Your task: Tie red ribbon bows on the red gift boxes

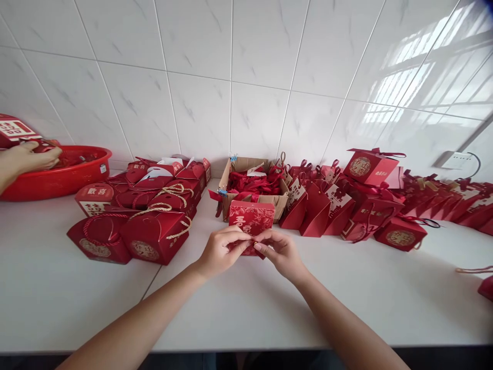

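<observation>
While we start at the far left, another person's hand (29, 156) is resting on the rim of a red basin (57, 180), touching red items inside it, with a red printed box (13, 131) just behind. Moving along the white table (77, 298), a heap of red rope-handled boxes (142, 210) sits piled together, gold cords looping over their tops. Now centre stage: the left hand (221, 252) has its fingers pinched shut on the near top edge of a small red gift bag (251, 221), and the right hand (281, 252) meets it there, fingertips pinched on the same edge, the two hands touching at the thumbs. That bag stands upright on the table, just in front of a cardboard box (252, 190) stuffed with red ribbons (254, 182). To the right of the carton a row of red paper bags (319, 205) leans together, a red lidded box (370, 167) perched above them, and further red ribboned boxes (400, 234) trail toward the right edge. At the far right, a white wall socket (456, 160) shows on the tiled wall (231, 77), and a loose gold cord (473, 270) lies on the table
</observation>
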`<state>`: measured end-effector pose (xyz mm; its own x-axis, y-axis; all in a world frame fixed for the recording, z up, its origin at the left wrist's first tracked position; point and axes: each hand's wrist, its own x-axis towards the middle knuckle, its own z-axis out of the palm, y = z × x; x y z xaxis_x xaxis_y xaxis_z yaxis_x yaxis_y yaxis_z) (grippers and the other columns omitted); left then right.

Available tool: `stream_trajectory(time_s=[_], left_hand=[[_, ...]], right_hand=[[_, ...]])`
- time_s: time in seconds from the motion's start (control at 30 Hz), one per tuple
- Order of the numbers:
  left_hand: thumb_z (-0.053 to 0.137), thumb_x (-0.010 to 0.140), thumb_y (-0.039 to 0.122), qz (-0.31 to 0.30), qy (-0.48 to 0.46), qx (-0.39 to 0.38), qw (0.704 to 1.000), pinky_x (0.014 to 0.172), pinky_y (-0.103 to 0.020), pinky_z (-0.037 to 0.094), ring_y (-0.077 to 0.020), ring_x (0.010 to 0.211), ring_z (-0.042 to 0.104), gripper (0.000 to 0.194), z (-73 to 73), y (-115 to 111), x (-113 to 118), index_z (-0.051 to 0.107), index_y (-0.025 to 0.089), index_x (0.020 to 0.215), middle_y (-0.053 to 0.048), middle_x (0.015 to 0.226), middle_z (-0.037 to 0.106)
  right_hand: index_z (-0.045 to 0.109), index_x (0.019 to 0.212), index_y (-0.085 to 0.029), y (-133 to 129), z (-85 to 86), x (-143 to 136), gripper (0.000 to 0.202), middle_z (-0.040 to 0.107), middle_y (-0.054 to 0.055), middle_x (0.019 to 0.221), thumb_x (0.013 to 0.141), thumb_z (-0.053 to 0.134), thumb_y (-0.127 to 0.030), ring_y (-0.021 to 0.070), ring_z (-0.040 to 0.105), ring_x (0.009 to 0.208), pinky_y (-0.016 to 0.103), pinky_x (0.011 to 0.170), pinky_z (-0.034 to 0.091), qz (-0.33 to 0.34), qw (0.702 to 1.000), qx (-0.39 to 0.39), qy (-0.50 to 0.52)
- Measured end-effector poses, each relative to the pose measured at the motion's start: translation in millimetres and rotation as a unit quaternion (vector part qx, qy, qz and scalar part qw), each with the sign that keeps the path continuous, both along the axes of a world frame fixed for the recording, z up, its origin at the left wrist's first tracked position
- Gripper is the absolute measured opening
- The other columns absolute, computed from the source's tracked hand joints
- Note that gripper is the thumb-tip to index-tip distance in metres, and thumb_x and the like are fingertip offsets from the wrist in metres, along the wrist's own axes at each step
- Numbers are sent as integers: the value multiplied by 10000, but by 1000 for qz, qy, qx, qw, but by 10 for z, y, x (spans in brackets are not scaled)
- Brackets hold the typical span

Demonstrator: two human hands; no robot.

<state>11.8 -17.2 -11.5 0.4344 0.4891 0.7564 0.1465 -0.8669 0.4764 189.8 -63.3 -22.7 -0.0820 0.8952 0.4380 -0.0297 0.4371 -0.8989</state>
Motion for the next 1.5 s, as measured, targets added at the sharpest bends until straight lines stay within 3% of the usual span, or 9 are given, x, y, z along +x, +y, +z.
stream_trajectory(time_s=[0.3,0.53,0.63,0.73,0.83,1.0,1.1,1.3,1.5], left_hand=[[624,818,161,74,9,73,995,630,-283,403,-124,573,618,88,-50,-36,39,701,202,807,7,668,709],[620,829,153,60,21,82,995,648,-269,429,-118,620,614,81,-33,5,25,682,204,816,12,702,696],[619,832,164,65,9,103,993,711,-277,464,-141,719,604,137,16,36,-11,665,223,946,-3,764,666],[636,815,204,152,-47,100,982,752,-311,474,-171,810,567,343,55,83,-44,563,215,1150,-32,861,597],[669,788,299,212,-90,15,973,747,-323,480,-210,938,558,465,53,161,-55,492,199,1207,-88,1050,567],[613,836,385,83,-58,-188,977,950,-382,448,-251,1194,523,605,9,217,-32,349,239,1360,-116,1306,538],[599,853,373,37,-82,-227,970,976,-400,440,-233,1117,585,638,16,155,-12,288,231,1392,-110,1196,617],[597,863,281,-28,-102,-193,976,903,-358,483,-183,955,634,726,81,50,-26,164,238,1445,-92,1114,643],[540,894,313,-33,-18,-207,978,846,-303,482,-190,947,602,249,124,32,-69,572,194,1111,-64,1025,636]], right_hand=[[699,776,-209,4,-75,-26,124,634,21,701,763,723,-330,124,546,535,288,501,481,-57,998,33,-17],[679,799,-210,-18,-50,-70,120,619,11,690,790,689,-329,124,534,549,280,522,462,-81,994,53,-45],[653,826,-218,-55,5,-87,75,623,11,720,823,646,-292,129,531,591,284,571,463,-111,988,84,-62],[643,821,-229,-69,53,-43,43,621,38,817,835,628,-267,170,573,773,334,728,483,-193,967,140,-84],[661,788,-235,-41,79,53,56,556,85,1104,800,673,-289,233,516,1110,437,982,392,-246,956,147,-68],[665,779,-243,31,85,147,81,412,68,1395,778,699,-317,260,324,1353,463,1101,267,-169,983,70,-16],[664,777,-237,52,74,130,106,420,69,1394,761,713,-329,264,306,1363,452,1104,266,-141,988,56,-15],[645,802,-236,24,90,108,117,578,52,974,801,662,-352,201,567,956,389,907,452,-118,990,73,-35],[656,803,-237,4,97,78,142,561,35,884,797,668,-378,181,558,851,353,819,478,-127,987,82,-49]])
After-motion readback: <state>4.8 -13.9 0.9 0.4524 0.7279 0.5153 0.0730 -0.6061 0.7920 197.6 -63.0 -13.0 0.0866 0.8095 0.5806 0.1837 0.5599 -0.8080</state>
